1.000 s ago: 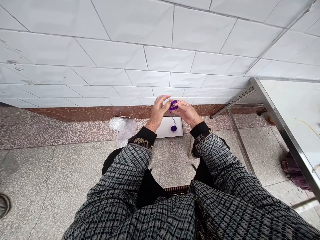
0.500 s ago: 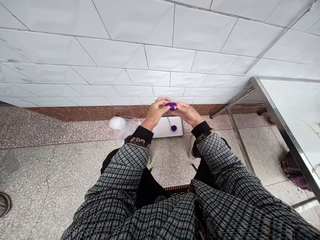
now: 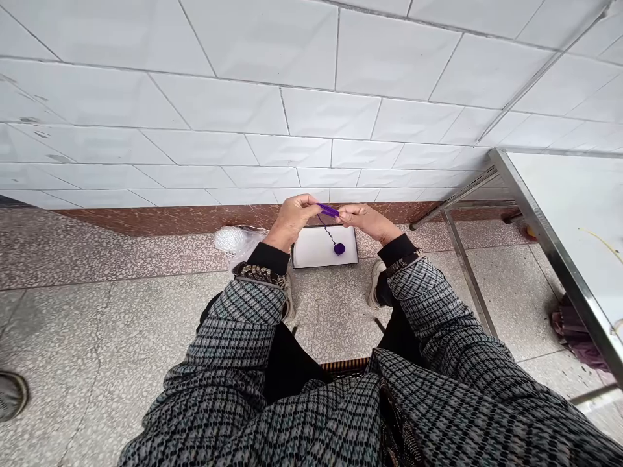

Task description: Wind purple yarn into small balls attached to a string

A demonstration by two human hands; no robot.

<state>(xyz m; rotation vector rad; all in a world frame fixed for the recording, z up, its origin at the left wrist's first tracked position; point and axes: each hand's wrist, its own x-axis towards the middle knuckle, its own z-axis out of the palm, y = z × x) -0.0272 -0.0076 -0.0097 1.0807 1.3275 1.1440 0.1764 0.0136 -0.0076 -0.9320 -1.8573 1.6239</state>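
A small purple piece of yarn work (image 3: 328, 209) is stretched between my two hands, thin and slightly slanted. My left hand (image 3: 294, 217) pinches its left end between thumb and fingers. At its right end my right hand (image 3: 364, 219) grips it the same way. From the piece a crinkled purple strand runs down to a small ball of purple yarn (image 3: 339, 248). That ball lies in a shallow white box (image 3: 311, 250) with a dark rim, on the floor below my hands. Any needle or hook is too small to make out.
Left of the box sits a white yarn ball (image 3: 230, 240) in clear plastic. A metal-framed table (image 3: 549, 240) stands at the right, with dark cloth (image 3: 577, 334) beneath. Ahead rises a tiled wall (image 3: 306, 110). A round-ended object (image 3: 12, 395) shows at the far left.
My hands have spread slightly apart, the left one moving left and both a little lower. The purple piece has gone from bunched and looped to drawn out thin and tilted.
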